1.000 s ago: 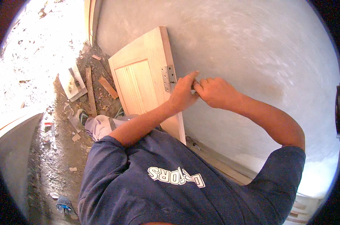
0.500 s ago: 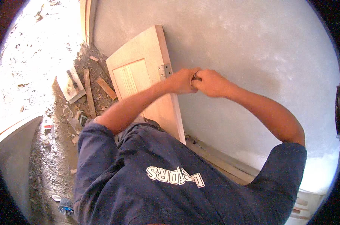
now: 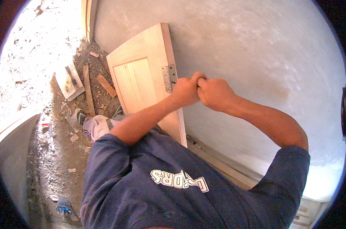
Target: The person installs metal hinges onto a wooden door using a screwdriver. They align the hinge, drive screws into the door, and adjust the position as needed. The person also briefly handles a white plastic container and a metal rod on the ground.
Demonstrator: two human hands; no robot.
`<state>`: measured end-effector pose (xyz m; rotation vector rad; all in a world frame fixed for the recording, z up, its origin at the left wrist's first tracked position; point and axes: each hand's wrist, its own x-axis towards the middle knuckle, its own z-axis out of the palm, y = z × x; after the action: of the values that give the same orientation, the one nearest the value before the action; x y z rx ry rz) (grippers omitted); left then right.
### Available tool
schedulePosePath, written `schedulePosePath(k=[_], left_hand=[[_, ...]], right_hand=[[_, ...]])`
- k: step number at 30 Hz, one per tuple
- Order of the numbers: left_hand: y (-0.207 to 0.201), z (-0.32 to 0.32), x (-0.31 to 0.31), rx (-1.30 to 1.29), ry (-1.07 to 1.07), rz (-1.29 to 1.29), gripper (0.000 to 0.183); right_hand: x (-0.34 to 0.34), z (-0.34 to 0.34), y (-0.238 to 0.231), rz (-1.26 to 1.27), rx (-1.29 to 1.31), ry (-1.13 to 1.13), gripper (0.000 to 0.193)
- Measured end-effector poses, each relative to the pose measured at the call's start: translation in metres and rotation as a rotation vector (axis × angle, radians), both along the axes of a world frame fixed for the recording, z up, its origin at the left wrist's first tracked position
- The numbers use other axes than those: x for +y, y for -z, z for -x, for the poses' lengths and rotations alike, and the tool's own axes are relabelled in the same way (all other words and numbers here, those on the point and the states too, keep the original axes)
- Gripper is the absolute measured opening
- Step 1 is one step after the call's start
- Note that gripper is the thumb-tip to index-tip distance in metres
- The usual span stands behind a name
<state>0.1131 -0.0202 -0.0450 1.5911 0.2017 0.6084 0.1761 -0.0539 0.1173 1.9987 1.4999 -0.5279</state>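
A grey plastered wall [image 3: 257, 49] fills the right and far side; to the left lies dirt ground strewn with wood scraps [image 3: 88, 89]. A pale wooden door [image 3: 142, 84] leans against the wall, a metal hinge [image 3: 170, 78] on its right edge. The left hand [image 3: 185, 91] and right hand [image 3: 215, 93] meet just right of the hinge, touching each other, both with fingers curled together into fists; what they grip cannot be told. A shoe [image 3: 94, 126] shows near the door's foot.
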Motion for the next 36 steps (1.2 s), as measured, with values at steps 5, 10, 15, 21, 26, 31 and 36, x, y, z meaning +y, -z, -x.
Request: schedulePosePath(k=[5,10,15,21,26,31,36], left_hand=[[-0.02,-0.016,0.074,0.051,0.713,-0.062,0.051],[-0.011,0.002,0.042,-0.074,0.369,0.101,0.055],[-0.008,0.013,0.0,-0.064,-0.139,0.047,0.067],[-0.007,0.008,-0.018,-0.176,-0.32,-0.05,0.063],[-0.004,0.0,0.025,-0.045,0.265,-0.112,0.055],[-0.009,-0.019,0.054,-0.218,0.476,-0.001,0.056],[-0.024,0.015,0.029,0.021,0.225,0.112,0.067]], right_hand=[[0.037,-0.005,-0.014,0.106,0.202,0.666,0.033],[-0.002,0.013,-0.025,-0.156,0.045,-0.174,0.021],[-0.009,0.002,-0.022,-0.095,-0.027,-0.522,0.014],[-0.002,0.002,-0.015,0.088,0.004,-0.422,0.013],[0.006,0.003,-0.004,-0.072,0.128,0.334,0.03],[0.032,0.001,-0.023,0.018,0.198,0.503,0.033],[-0.007,0.005,-0.02,-0.173,-0.035,-0.236,0.019]])
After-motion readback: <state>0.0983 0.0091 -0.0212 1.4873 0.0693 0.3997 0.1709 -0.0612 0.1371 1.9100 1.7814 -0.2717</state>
